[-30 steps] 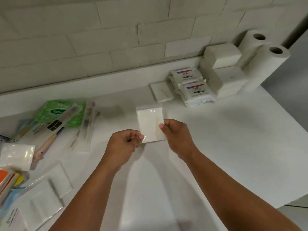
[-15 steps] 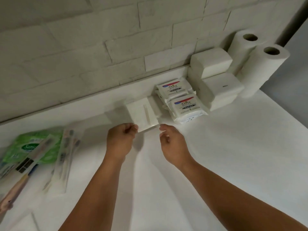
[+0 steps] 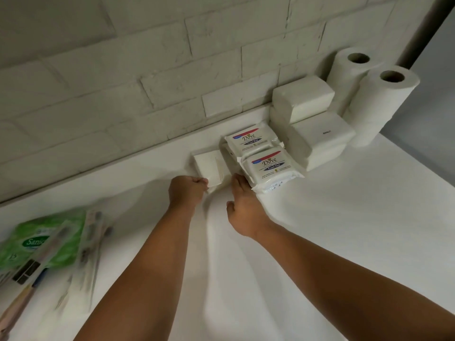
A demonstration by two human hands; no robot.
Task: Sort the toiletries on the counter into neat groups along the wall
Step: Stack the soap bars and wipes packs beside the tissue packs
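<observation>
White counter: flat square white packet beside Dove packs.

Left edge cuts blurred green pack.

White counter, Dove packs, tissue packs, paper rolls, white packet, green wipes, toothbrushes

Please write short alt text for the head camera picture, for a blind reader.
The left hand pinches a flat white packet lying by the wall beside two Dove packs; the right hand lies open next to it. Paper rolls stand further right.
</observation>
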